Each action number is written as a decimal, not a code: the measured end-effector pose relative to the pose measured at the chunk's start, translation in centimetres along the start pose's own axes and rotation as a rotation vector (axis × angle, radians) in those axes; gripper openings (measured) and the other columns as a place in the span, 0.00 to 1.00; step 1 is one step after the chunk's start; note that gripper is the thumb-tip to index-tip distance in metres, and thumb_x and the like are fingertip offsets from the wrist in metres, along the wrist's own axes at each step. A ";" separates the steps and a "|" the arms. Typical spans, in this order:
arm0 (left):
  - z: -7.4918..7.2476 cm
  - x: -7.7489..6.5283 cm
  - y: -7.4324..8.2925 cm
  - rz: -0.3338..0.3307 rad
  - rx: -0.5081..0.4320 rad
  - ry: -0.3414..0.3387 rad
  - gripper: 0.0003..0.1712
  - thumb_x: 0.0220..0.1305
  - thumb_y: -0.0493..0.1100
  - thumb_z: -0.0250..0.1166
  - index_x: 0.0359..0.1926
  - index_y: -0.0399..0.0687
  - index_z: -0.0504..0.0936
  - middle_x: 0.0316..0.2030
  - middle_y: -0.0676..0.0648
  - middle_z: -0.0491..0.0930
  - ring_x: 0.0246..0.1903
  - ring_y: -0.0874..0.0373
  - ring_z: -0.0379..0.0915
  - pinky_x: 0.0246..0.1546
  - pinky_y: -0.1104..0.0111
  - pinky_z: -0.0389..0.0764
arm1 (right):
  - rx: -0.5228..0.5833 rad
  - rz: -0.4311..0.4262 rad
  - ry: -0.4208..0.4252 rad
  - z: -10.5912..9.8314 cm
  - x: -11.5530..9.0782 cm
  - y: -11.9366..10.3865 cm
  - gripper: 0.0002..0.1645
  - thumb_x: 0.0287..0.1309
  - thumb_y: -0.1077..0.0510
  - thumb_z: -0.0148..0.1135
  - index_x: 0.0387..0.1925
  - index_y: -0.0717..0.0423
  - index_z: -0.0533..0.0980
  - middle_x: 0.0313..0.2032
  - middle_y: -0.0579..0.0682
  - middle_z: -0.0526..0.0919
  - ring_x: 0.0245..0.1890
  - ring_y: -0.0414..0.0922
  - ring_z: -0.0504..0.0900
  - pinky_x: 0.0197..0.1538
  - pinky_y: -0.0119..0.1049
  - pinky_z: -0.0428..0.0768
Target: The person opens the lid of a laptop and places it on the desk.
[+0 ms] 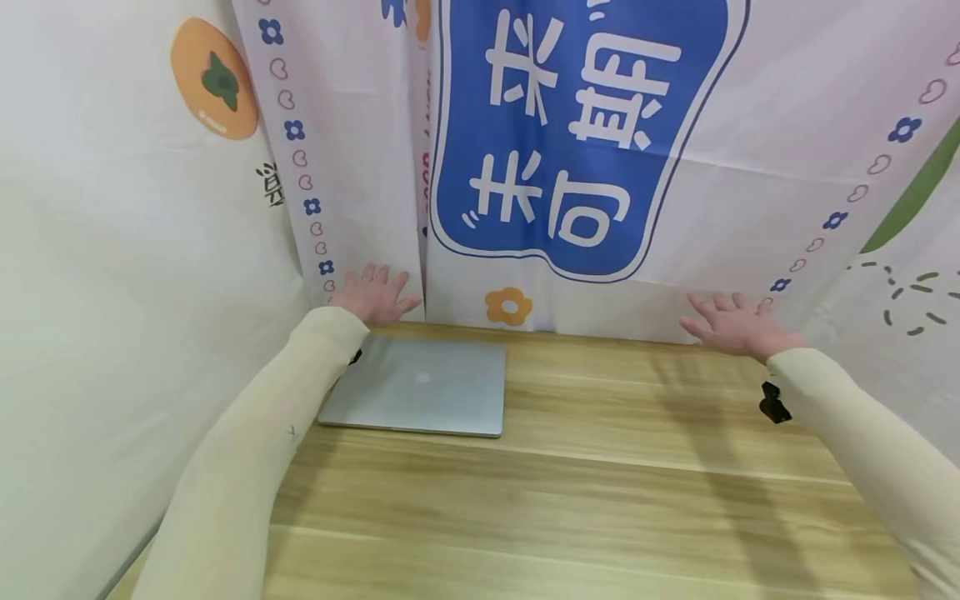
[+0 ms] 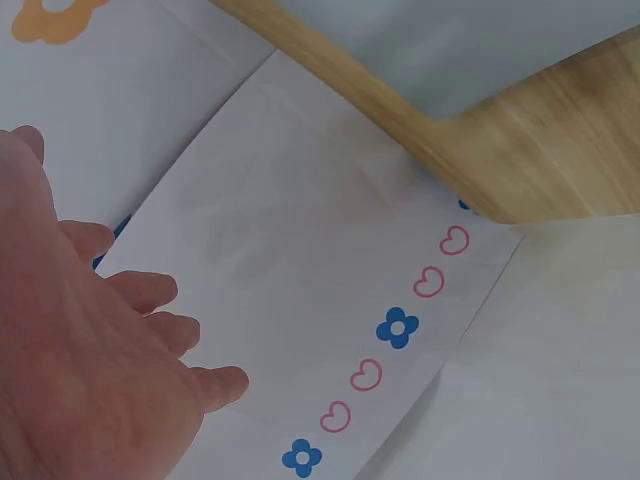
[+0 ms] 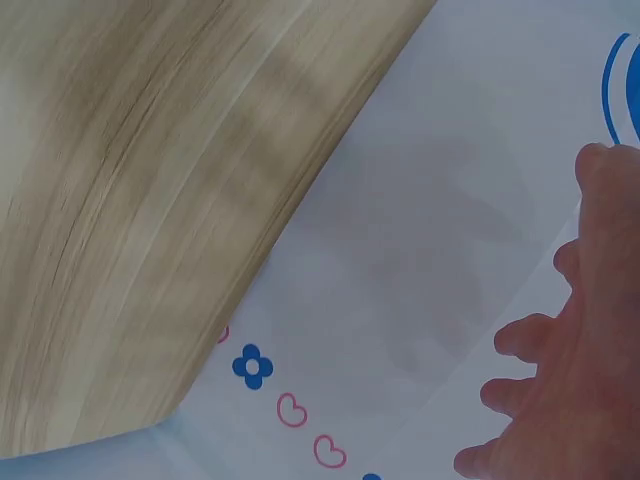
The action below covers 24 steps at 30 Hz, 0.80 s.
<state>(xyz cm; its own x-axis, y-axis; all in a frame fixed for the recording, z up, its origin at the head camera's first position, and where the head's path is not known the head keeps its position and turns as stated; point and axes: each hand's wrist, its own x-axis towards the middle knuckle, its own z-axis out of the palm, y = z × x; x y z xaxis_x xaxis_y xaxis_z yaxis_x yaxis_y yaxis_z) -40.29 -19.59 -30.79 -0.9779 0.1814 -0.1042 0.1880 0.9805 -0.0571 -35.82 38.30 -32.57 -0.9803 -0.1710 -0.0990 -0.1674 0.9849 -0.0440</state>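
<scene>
A closed silver laptop lies on the wooden table, left of the middle, near the back edge. My left hand is stretched out past the laptop's far left corner, its fingers spread in front of the printed cloth. In the left wrist view the same hand holds nothing. Over the table's back right part, my right hand reaches forward with fingers spread. The right wrist view shows that hand in front of the white cloth, also holding nothing.
Hanging cloth with a blue panel of white characters stands behind the table. White fabric with an orange fruit print borders the left side, and another printed sheet the right. A black strap piece shows at the right wrist.
</scene>
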 end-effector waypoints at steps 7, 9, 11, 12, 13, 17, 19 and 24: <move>0.6 0.1 -0.7 0.016 -0.035 -0.004 0.49 0.69 0.75 0.34 0.78 0.50 0.45 0.77 0.33 0.41 0.76 0.33 0.31 0.72 0.35 0.39 | 0.028 -0.027 -0.018 0.7 0.5 -1.9 0.51 0.66 0.23 0.27 0.78 0.49 0.41 0.75 0.71 0.40 0.71 0.77 0.36 0.64 0.79 0.35; 0.8 0.0 -0.9 0.010 -0.063 -0.009 0.48 0.69 0.74 0.34 0.78 0.51 0.45 0.77 0.33 0.40 0.76 0.34 0.31 0.72 0.36 0.39 | 0.030 -0.052 -0.007 1.3 0.7 -2.6 0.49 0.68 0.25 0.28 0.78 0.50 0.43 0.75 0.71 0.42 0.72 0.76 0.37 0.64 0.79 0.35; 0.7 -0.6 -0.9 0.001 -0.086 0.000 0.45 0.71 0.71 0.35 0.78 0.50 0.45 0.77 0.34 0.40 0.76 0.34 0.32 0.72 0.36 0.38 | 0.026 -0.082 0.009 1.9 0.9 -3.4 0.47 0.70 0.28 0.30 0.78 0.51 0.44 0.75 0.71 0.44 0.72 0.76 0.39 0.64 0.79 0.35; 0.8 -0.7 -1.0 -0.001 -0.096 0.002 0.45 0.72 0.71 0.35 0.78 0.50 0.45 0.77 0.34 0.40 0.76 0.34 0.32 0.72 0.37 0.39 | 0.028 -0.097 0.015 2.2 1.0 -3.8 0.46 0.71 0.29 0.30 0.78 0.51 0.44 0.75 0.71 0.44 0.72 0.76 0.39 0.64 0.79 0.35; 0.9 -0.7 -1.1 -0.001 -0.108 0.004 0.45 0.72 0.70 0.35 0.78 0.50 0.45 0.77 0.34 0.40 0.76 0.34 0.32 0.72 0.37 0.39 | 0.023 -0.112 0.022 2.5 1.2 -4.2 0.46 0.71 0.29 0.30 0.78 0.51 0.44 0.75 0.71 0.45 0.72 0.76 0.39 0.64 0.79 0.35; 1.3 -0.7 -1.5 0.013 -0.124 0.012 0.45 0.73 0.70 0.34 0.78 0.49 0.45 0.76 0.32 0.41 0.75 0.33 0.35 0.72 0.36 0.40 | 0.026 -0.151 0.044 3.3 1.4 -5.4 0.45 0.72 0.30 0.31 0.78 0.51 0.45 0.74 0.70 0.48 0.72 0.75 0.42 0.66 0.78 0.38; 1.6 -0.7 -1.6 0.018 -0.142 0.020 0.44 0.73 0.70 0.35 0.78 0.48 0.45 0.76 0.32 0.42 0.75 0.32 0.36 0.72 0.37 0.43 | 0.026 -0.163 0.058 3.8 1.4 -5.9 0.45 0.72 0.30 0.32 0.78 0.51 0.45 0.74 0.70 0.49 0.72 0.75 0.45 0.66 0.77 0.42; 2.9 -1.0 -2.0 0.034 -0.213 0.021 0.47 0.72 0.72 0.33 0.78 0.47 0.44 0.76 0.33 0.42 0.75 0.33 0.37 0.73 0.39 0.45 | 0.076 -0.200 0.082 5.2 1.1 -6.9 0.45 0.72 0.31 0.35 0.78 0.53 0.46 0.73 0.73 0.51 0.71 0.75 0.50 0.66 0.77 0.49</move>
<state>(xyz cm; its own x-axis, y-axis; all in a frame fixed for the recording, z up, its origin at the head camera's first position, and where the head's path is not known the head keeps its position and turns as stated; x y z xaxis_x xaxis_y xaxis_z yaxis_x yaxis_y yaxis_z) -39.43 -21.92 -33.50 -0.9734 0.2140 -0.0818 0.1993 0.9671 0.1578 -35.22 31.22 -37.50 -0.9340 -0.3573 0.0003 -0.3543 0.9261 -0.1298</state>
